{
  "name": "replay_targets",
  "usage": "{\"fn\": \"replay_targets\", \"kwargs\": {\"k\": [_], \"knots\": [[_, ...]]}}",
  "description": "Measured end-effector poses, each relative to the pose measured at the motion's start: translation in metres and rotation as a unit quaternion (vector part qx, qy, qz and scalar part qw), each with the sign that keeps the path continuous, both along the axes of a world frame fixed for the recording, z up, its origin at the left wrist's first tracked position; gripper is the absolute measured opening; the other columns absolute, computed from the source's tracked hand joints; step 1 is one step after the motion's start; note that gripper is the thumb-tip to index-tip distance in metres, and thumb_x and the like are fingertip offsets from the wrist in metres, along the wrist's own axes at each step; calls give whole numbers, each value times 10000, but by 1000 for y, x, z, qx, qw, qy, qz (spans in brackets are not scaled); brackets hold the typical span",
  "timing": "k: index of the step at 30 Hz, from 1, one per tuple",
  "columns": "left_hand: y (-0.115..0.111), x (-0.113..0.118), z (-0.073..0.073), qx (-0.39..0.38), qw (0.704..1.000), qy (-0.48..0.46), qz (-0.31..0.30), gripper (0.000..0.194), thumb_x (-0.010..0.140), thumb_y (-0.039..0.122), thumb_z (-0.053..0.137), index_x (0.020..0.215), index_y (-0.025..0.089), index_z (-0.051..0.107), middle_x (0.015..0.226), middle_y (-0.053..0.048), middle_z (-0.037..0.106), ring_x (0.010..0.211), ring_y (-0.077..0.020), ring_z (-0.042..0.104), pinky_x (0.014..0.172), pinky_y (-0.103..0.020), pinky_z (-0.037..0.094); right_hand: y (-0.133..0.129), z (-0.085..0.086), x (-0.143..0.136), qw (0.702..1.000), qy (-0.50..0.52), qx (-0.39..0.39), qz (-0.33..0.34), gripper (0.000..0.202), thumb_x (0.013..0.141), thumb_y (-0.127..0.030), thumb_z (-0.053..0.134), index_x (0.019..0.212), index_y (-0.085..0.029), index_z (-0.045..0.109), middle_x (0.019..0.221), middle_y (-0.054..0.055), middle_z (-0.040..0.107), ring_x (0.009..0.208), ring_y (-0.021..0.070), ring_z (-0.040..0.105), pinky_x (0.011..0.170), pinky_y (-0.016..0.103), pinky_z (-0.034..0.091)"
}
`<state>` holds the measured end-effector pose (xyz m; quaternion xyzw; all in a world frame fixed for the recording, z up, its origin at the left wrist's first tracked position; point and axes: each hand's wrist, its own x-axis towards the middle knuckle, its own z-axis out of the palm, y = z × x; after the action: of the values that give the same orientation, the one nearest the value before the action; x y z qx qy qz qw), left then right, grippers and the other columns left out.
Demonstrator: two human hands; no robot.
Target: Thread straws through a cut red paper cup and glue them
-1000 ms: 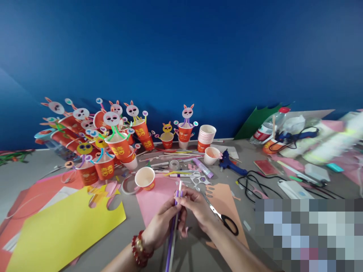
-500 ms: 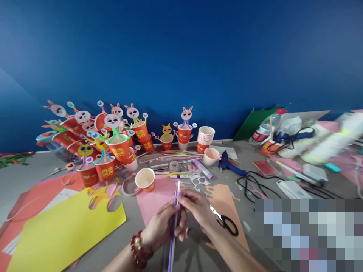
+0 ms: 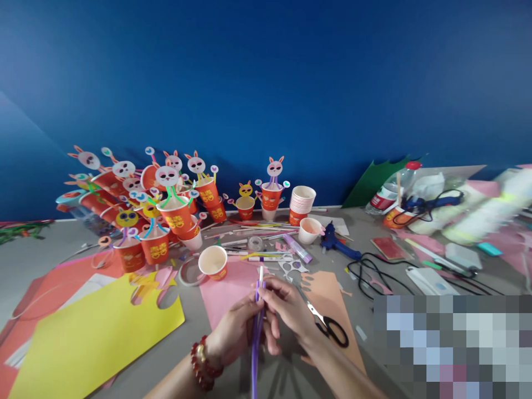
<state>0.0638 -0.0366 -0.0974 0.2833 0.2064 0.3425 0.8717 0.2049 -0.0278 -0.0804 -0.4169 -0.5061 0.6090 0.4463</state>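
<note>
In front of me, both hands meet on a thin white stick (image 3: 261, 274) and long purple strips (image 3: 255, 360) that look like pipe cleaners. My left hand (image 3: 238, 318) grips them between thumb and fingers, a red bead bracelet on its wrist. Pinching the same bundle near its top is my right hand (image 3: 286, 302). The white tip points up, while the purple lengths hang toward me. Scissors (image 3: 328, 324) with black handles lie beside my right wrist. Beyond my hands stands an open paper cup (image 3: 213, 262) on pink paper (image 3: 226, 293).
Orange cups with rabbit faces (image 3: 174, 213) crowd the left back. Yellow paper (image 3: 95, 338) lies at left, peach paper (image 3: 336, 293) at right. A blue glue gun (image 3: 338, 244), a cup stack (image 3: 302, 202), black cables (image 3: 366, 271) and a bottle (image 3: 390, 185) stand or lie farther off.
The purple lengths below my hands have swung slightly right and hang straighter. The fingers of my right hand have shifted a little; both hands keep hold of the bundle.
</note>
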Motion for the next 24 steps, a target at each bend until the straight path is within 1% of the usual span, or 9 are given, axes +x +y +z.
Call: {"fn": "replay_targets", "kwargs": {"k": [4,7,10,12,15,17,21,24], "knots": [[0,2,-6,3,1000,2,11,205,991,298,441,1001,129,558,664,-62,698,371,-113,571,446,-250,538,2,-1,3,1000,-16,-14,-4,404,789,-587,707,782,-186,653,684,-20,641,340,76,545,322,186,341],[-2,4,-6,13,999,23,22,205,986,295,468,1028,119,564,642,-47,677,343,-64,468,406,-202,501,3,-3,5,999,-41,-8,-23,411,776,-601,707,750,-193,660,635,-22,623,409,101,567,369,198,375],[-4,5,-3,17,999,36,28,186,974,297,502,1022,127,561,627,-27,657,347,-51,425,396,-184,478,4,-3,6,997,-60,16,-41,408,778,-587,708,677,-195,654,620,-12,600,506,130,585,436,217,415],[-5,5,-2,18,998,41,33,184,965,305,524,1018,133,561,626,-18,649,351,-50,415,397,-186,473,5,-2,6,996,-66,35,-51,399,792,-553,708,635,-192,644,646,-7,585,551,133,572,472,222,422],[-7,6,0,20,998,50,37,203,960,328,536,996,131,571,627,-17,643,364,-54,424,410,-198,479,6,-1,7,995,-67,51,-54,371,817,-499,704,627,-185,648,681,-3,566,614,137,558,540,227,441],[-8,7,1,21,997,60,42,223,957,352,543,985,133,574,637,-21,646,375,-60,444,431,-213,495,6,-1,7,995,-68,54,-55,374,818,-498,702,623,-183,648,688,3,572,644,149,570,577,236,457],[-8,8,5,12,995,88,45,284,929,418,589,971,138,574,655,-27,657,389,-74,486,463,-244,515,7,-3,7,995,-70,43,-64,415,791,-531,711,586,-183,616,654,-1,557,597,147,561,535,237,444],[-7,7,8,-4,993,107,43,320,899,455,626,946,143,572,646,-22,653,394,-78,490,476,-255,519,4,-4,5,997,-52,10,-58,398,782,-529,720,610,-188,605,623,-18,548,534,127,546,478,224,413]]}}
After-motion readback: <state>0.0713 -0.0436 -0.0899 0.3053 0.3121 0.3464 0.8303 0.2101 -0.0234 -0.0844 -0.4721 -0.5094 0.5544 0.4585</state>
